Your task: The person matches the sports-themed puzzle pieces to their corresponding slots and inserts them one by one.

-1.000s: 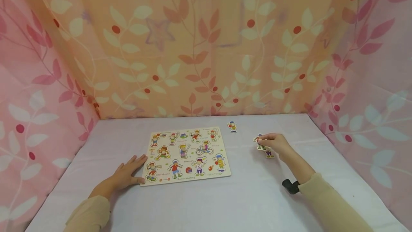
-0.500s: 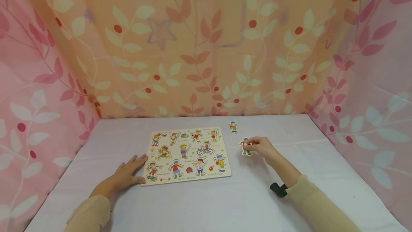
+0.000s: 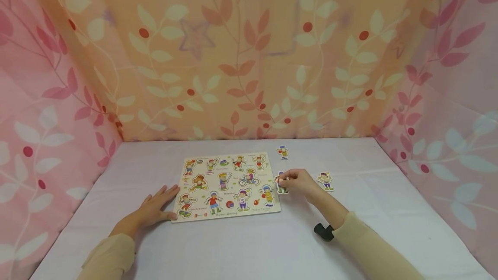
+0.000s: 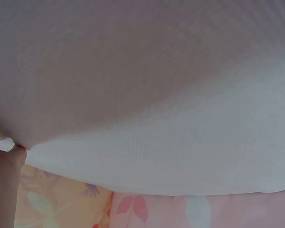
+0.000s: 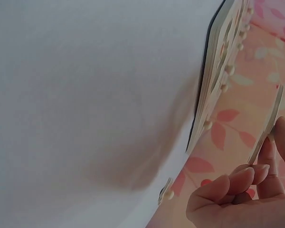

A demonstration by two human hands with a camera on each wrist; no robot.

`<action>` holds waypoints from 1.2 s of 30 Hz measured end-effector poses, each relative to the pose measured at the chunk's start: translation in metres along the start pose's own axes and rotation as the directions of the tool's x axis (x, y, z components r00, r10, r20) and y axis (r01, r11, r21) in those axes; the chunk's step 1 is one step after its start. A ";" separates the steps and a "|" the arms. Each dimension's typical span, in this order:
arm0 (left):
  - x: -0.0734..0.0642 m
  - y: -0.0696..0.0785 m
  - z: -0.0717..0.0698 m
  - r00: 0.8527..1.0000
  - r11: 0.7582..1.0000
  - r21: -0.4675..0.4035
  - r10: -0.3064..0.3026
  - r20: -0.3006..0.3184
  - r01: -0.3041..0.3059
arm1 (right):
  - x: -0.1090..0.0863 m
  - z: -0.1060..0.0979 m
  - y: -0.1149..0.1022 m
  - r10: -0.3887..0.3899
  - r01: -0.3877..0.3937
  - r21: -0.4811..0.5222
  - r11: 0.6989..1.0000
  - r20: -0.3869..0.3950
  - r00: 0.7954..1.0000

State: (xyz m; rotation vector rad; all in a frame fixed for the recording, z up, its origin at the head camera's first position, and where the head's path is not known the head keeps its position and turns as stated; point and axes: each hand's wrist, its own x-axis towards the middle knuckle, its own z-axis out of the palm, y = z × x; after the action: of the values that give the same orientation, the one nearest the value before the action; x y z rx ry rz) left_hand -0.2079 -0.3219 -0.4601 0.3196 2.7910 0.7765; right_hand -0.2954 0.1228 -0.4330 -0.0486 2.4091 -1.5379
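A wooden peg puzzle board (image 3: 229, 216) printed with sports children lies left of centre on the white table. My left hand (image 3: 157, 205) rests at its left edge with fingers spread straight. In the right wrist view, my right hand (image 5: 249, 190) pinches a flat puzzle piece (image 5: 268, 126) between thumb and finger, held above the table. From the head view this piece shows a child in red and green, and my right hand (image 3: 301, 182) is just off the board's right edge. Small round pegs (image 5: 230, 70) stick up from the pieces on the board.
One loose puzzle piece (image 3: 282, 152) with a blue-capped child lies behind the board's right corner. Another loose piece (image 3: 325, 181) lies to the right of my right hand. A black wrist device (image 3: 324, 231) hangs by the right sleeve. Patterned curtains (image 3: 249, 55) enclose the table's back and sides.
My right hand has carried the red-and-green puzzle piece leftward, away from the other piece at the right, to the board's right edge. The left hand has stayed at the board.
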 end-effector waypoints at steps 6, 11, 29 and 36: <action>0.000 0.000 -0.001 1.000 1.000 0.000 -0.003 0.001 0.003 | -0.001 0.011 -0.004 0.003 -0.003 -0.001 1.000 0.019 1.000; -0.001 0.000 -0.002 1.000 1.000 0.008 0.005 -0.008 -0.005 | -0.002 0.024 -0.010 0.003 -0.003 0.002 1.000 0.048 0.999; 0.000 0.001 -0.001 1.000 1.000 0.001 0.000 -0.005 0.000 | -0.004 0.066 -0.018 -0.051 0.045 0.039 0.998 0.168 0.985; -0.001 0.002 -0.001 1.000 1.000 0.004 0.005 -0.003 -0.005 | -0.006 0.083 -0.022 -0.079 0.086 -0.028 0.996 0.198 0.977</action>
State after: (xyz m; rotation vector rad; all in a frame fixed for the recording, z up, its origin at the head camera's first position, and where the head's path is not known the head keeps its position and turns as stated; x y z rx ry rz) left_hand -0.2070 -0.3212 -0.4583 0.3259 2.7958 0.7731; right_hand -0.2712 0.0407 -0.4446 -0.2977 2.3045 -1.4489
